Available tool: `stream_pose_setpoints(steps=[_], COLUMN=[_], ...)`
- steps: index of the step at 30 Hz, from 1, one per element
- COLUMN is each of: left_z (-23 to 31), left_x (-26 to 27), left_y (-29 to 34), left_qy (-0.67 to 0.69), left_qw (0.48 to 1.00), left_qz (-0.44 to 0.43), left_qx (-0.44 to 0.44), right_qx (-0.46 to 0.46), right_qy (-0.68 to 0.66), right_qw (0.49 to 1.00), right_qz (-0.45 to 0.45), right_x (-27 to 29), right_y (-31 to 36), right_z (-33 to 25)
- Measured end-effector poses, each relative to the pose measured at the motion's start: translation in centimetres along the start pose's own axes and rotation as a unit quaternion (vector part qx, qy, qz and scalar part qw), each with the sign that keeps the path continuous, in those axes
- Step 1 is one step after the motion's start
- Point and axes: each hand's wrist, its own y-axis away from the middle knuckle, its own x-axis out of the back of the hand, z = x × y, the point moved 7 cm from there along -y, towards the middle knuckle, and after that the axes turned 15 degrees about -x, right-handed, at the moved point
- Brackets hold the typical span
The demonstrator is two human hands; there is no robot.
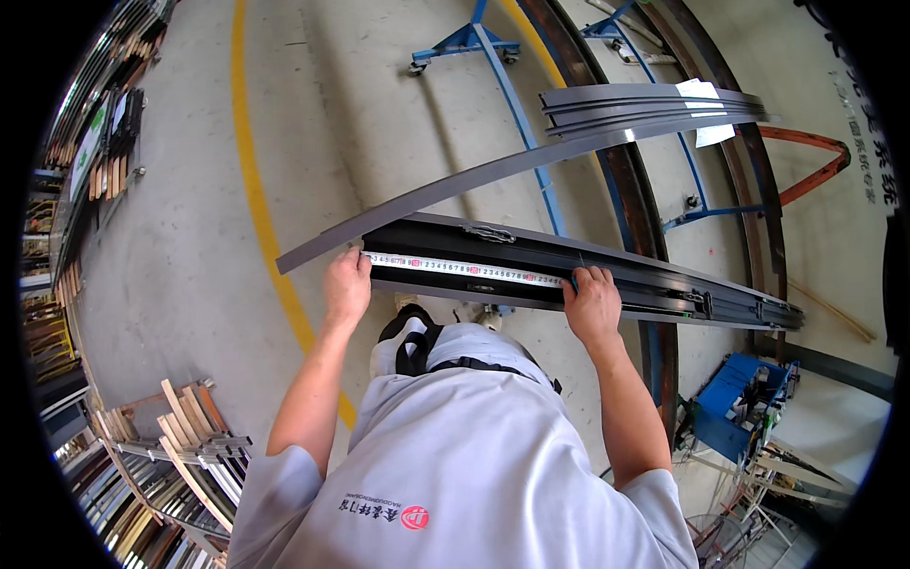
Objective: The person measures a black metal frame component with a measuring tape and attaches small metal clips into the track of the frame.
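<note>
Tape (455,268), white, red-marked, long, straight

Bright, even light fills the scene; its source cannot be told from this view. The concrete floor (190,247) is pale, crossed by soft-edged darker bands beyond the far edge of the black profile (408,237). That profile's channel sinks into deep tone, hiding detail, while the tape measure (445,267) along it stays crisp. The left hand (348,284) and right hand (592,305) are sharply outlined. A small glint sits on the long grey bar (431,192), and the paper sheet (701,100) looks nearly washed out. Fisheye distortion bows the yellow line (248,171) along the floor; black vignetting swallows the corners.
</note>
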Motion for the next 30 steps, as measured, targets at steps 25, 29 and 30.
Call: stream_pose_setpoints(steps=[25,29,30], left_z=[1.2,4.7,7.6], left_x=[0.5,1.7,1.5], left_y=[0.1,1.1,1.6], left_qy=[-0.013,-0.118,-0.110], left_qw=[0.998,0.977,0.970], left_qz=[-0.016,0.095,0.065], left_qx=[0.053,-0.150,-0.208], right_qx=[0.007,-0.003,-0.001], right_qy=[-0.032,-0.027,-0.029], right_qw=[0.999,0.999,0.998], right_qz=[0.023,0.040,0.053], right_x=[0.1,-0.2,-0.3], right_y=[1.8,1.9,2.2], right_z=[5.4,5.5,5.7])
